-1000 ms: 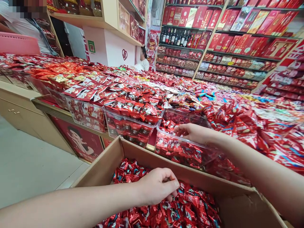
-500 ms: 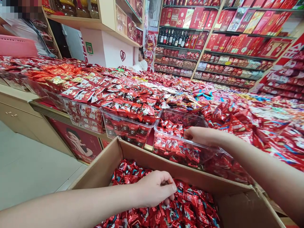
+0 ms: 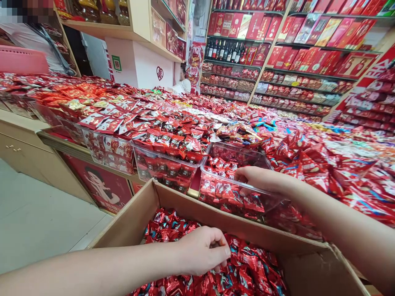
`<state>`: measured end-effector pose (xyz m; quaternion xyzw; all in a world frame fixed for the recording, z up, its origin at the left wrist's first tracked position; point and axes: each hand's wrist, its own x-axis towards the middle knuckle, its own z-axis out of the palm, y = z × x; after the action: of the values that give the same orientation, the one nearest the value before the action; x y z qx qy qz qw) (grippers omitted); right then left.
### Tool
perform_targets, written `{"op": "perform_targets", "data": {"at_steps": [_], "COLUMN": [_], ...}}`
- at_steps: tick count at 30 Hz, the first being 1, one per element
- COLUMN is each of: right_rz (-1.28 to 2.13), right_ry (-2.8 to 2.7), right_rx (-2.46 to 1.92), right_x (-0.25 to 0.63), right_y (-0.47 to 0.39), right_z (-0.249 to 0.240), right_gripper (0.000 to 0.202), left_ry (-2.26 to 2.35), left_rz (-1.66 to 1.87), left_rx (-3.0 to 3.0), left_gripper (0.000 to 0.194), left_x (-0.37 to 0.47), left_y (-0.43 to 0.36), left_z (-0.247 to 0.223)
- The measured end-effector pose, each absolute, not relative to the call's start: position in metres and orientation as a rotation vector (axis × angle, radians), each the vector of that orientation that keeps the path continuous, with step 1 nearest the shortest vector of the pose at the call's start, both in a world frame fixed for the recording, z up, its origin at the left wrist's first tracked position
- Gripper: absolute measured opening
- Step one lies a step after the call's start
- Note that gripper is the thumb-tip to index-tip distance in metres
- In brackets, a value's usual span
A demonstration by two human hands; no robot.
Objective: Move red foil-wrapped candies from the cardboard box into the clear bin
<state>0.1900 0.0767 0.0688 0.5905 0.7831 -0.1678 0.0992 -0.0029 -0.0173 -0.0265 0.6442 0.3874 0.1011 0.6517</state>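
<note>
My left hand [image 3: 205, 250] is inside a cardboard box [image 3: 185, 201], low over a heap of red-wrapped candies [image 3: 247, 265]. Its fingers are curled in and the thumb meets the index finger; whatever they hold, if anything, is hidden. My right hand [image 3: 254, 179] reaches over the rim of a clear plastic bin [image 3: 212, 174], which is partly filled with red-wrapped candies [image 3: 220, 191]. The fingers of that hand are bent down among these candies and a little apart, partly seen through the bin wall. No candy shows in its grasp.
Left of that bin stands another clear bin [image 3: 163, 164] heaped with dark-and-red packets. Triangular red packets [image 3: 308, 160] are piled to the right. Shelves [image 3: 265, 65] with red boxes and bottles line the back. A person [image 3: 33, 45] stands at far left near a pink basket [image 3: 23, 59].
My right hand has shifted slightly left and lower in the bin, and its fingers look more spread. The left hand has barely moved, dropping a little over the candies.
</note>
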Motion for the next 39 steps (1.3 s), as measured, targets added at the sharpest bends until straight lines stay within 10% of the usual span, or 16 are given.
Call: {"op": "perform_targets", "data": {"at_steps": [20, 28, 31, 39], "right_rz": [-0.318, 0.108, -0.271, -0.85], "right_ry": [2.212, 2.538, 2.928, 2.53], "right_rx": [1.695, 1.915, 1.737, 1.482], "right_x": [0.184, 0.187, 0.181, 0.171], "right_y": [0.064, 0.036, -0.01, -0.055], "right_z": [0.083, 0.112, 0.114, -0.036], "right_gripper": [0.018, 0.017, 0.014, 0.02], "left_ry": [0.948, 0.734, 0.691, 0.8], "left_rz": [0.085, -0.602, -0.795, -0.862], "left_rx": [1.757, 2.454, 2.532, 2.561], "left_gripper": [0.024, 0.041, 0.047, 0.055], "left_x": [-0.006, -0.026, -0.026, -0.016], "left_y": [-0.017, -0.018, -0.026, -0.037], "left_z": [-0.029, -0.035, -0.055, -0.078]}}
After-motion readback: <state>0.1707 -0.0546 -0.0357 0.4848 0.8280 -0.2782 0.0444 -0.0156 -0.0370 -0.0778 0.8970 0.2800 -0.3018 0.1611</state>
